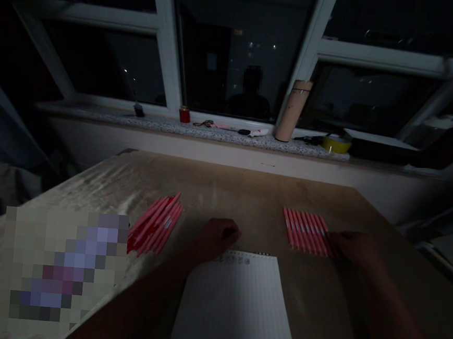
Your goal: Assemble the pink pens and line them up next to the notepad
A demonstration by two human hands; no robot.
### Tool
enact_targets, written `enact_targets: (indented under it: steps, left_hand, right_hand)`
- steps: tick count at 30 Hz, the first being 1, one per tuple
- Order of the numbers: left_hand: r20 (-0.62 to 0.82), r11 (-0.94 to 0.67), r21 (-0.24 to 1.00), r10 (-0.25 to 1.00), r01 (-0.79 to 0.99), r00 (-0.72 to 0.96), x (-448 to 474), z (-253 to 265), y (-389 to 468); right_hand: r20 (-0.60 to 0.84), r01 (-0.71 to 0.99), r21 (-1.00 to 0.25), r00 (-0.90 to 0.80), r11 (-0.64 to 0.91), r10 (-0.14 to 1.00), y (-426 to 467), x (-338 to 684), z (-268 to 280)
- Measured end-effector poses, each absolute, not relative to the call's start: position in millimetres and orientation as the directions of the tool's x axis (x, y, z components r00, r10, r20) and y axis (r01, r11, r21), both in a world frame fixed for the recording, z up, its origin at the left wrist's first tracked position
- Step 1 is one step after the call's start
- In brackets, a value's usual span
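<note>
Fingers curled, my left hand [216, 237] rests on the table just beyond the top edge of a lined spiral notepad [235, 301]. Nothing shows in its grasp. To the right, a row of several pink pencils [307, 232] lies side by side. My right hand [351, 247] is at the right end of that row, its fingertips closed on the outermost pink pencil [333, 247]; dim light hides part of the grip. A looser pile of pink pencils [161, 222], with red among them, lies left of my left hand.
The brown table [225, 190] meets the wall below a granite windowsill [155, 127]. On the sill stand a tan cylinder [294, 111], a small red jar [184, 115] and a yellow tape roll [336, 143]. A blurred-out patch [65, 266] covers the table's left side.
</note>
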State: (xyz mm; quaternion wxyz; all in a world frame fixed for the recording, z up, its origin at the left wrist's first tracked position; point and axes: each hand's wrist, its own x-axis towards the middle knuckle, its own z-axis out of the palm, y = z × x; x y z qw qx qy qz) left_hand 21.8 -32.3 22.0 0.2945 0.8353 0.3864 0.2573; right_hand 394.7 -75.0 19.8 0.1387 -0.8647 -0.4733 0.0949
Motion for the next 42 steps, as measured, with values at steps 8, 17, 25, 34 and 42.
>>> enact_targets:
  steps: [8, 17, 25, 34, 42]
  left_hand:
    - [0.195, -0.522, 0.686, 0.803, 0.506, 0.563, 22, 23, -32]
    - [0.195, -0.534, 0.673, 0.796, 0.512, 0.573, 22, 22, -32]
    - [0.189, -0.536, 0.666, 0.794, 0.519, 0.578, 22, 22, -33]
    - [0.194, -0.59, 0.577, 0.771, 0.565, 0.607, 18, 28, -33]
    - [0.156, -0.592, 0.509, 0.777, 0.625, 0.61, 16, 27, -30]
  right_hand:
    - [0.021, 0.778, -0.407, 0.531, -0.478, 0.847, -79, 376, 31]
    - [0.107, 0.867, -0.424, 0.334, -0.26, 0.937, -77, 322, 33]
    - [0.248, 0.874, -0.454, -0.063, 0.173, 0.967, -78, 250, 29]
    - [0.183, 0.867, -0.345, -0.313, 0.359, 0.932, -84, 219, 18]
    - [0.17, 0.861, -0.323, -0.356, 0.393, 0.919, -83, 222, 18]
